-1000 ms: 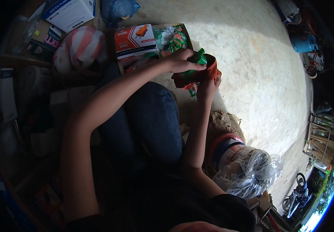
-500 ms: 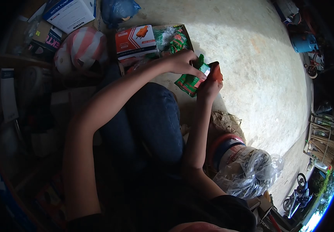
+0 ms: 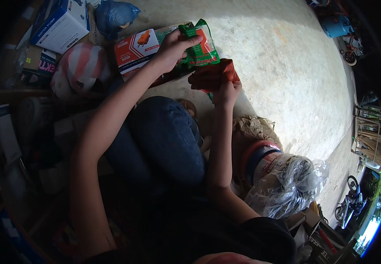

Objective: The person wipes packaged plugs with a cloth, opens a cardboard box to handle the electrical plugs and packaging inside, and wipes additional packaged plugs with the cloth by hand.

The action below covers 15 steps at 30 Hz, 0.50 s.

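Observation:
My left hand (image 3: 173, 49) is closed on a green plastic packet (image 3: 202, 44) with red printing, its thumb across the packet's face. Just below, my right hand (image 3: 226, 91) pinches a soft, folded red-brown item (image 3: 214, 74); its kind I cannot make out. The packet's lower edge lies close above this item, and whether they touch is unclear. Behind my left hand stands an open carton (image 3: 168, 80) with more green packets in it, partly hidden by my wrist. An orange and white printed box (image 3: 136, 50) lies on that carton.
A red-and-white striped bag (image 3: 82, 68), a water pump box (image 3: 60, 26) and a blue plastic bag (image 3: 114, 18) stand at upper left. To the right of my knees are a clear plastic-wrapped bundle (image 3: 283, 180) and crumpled brown paper (image 3: 256, 132). Concrete floor (image 3: 287, 79) extends rightward.
My left hand has moved up and left with the green packet, away from my right hand. More of the red-brown item shows in my right hand. The whole view has shifted slightly.

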Tool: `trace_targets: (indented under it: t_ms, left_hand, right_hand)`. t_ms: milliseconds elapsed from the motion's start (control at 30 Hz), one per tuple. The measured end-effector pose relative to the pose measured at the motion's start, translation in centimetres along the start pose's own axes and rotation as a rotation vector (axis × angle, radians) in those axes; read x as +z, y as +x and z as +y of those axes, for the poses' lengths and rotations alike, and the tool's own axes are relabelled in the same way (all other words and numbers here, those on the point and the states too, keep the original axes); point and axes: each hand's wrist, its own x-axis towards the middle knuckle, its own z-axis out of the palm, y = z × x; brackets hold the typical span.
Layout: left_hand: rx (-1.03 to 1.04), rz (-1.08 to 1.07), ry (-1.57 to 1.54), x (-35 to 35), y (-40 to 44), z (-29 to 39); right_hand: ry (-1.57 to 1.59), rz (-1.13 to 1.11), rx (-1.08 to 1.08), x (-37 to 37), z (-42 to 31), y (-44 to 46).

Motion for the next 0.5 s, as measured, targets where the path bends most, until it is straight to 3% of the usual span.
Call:
trace_targets:
  t_ms: [33, 133, 300, 500]
  left_hand:
    - [0.016, 0.013, -0.109, -0.3, 0.0, 0.9]
    - [0.015, 0.000, -0.036, -1.2, 0.0, 1.4]
    - [-0.045, -0.120, 0.084, -0.1, -0.3, 0.2]
    - [-0.063, -0.085, 0.038, 1.1, -0.9, 0.8]
  right_hand:
    - [0.003, 0.007, -0.004, -0.2, 0.1, 0.1]
    - [0.029, -0.093, 0.165, 0.0, -0.4, 0.4]
    - [-0.100, 0.007, 0.112, 1.9, 0.1, -0.9]
    - [-0.157, -0.012, 0.033, 1.2, 0.7, -0.5]
